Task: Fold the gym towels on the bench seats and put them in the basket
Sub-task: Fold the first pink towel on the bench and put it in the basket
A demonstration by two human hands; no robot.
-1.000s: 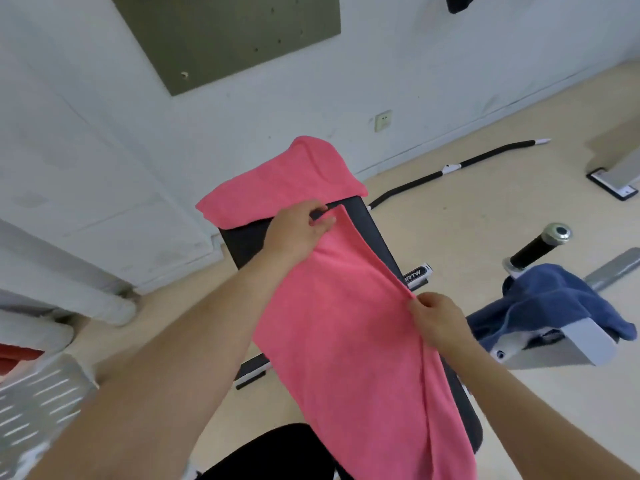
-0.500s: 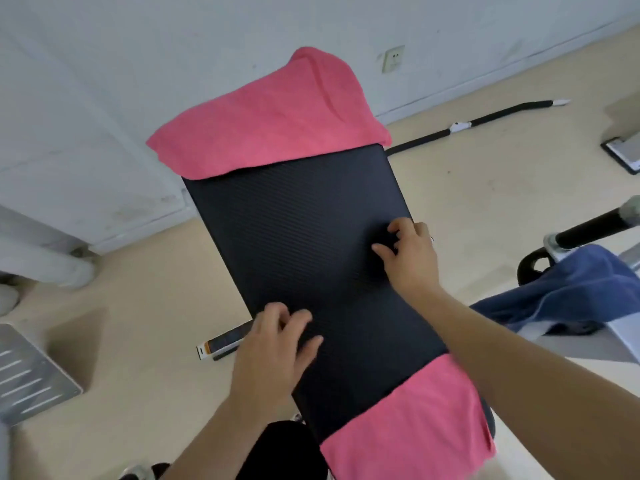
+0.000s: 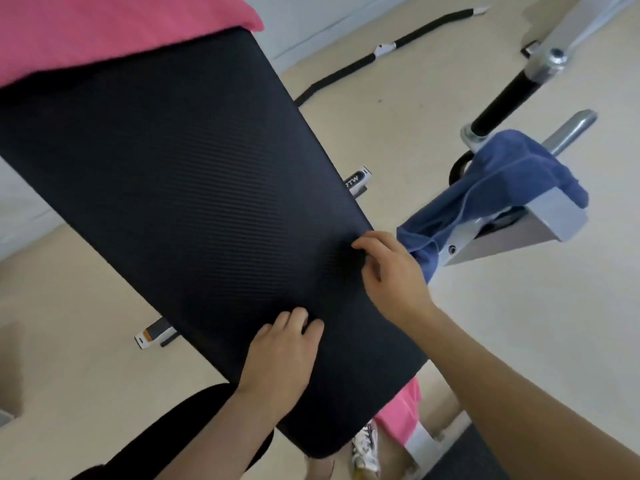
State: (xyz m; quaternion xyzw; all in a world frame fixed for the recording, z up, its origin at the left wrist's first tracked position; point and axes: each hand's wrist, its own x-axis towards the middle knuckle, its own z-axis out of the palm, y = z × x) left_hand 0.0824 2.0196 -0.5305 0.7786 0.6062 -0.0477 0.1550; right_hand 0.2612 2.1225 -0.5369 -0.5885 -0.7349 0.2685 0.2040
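Most of near pink towel (image 3: 398, 408) slid off bench pad (image 3: 194, 188).

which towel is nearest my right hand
The blue towel, draped on the frame by the right hand; the far pink towel and near pink towel lie at the bench ends.

Partial lettering "RTW" on white frame end cap (image 3: 357, 180), rest hidden by black bench pad (image 3: 180, 174)
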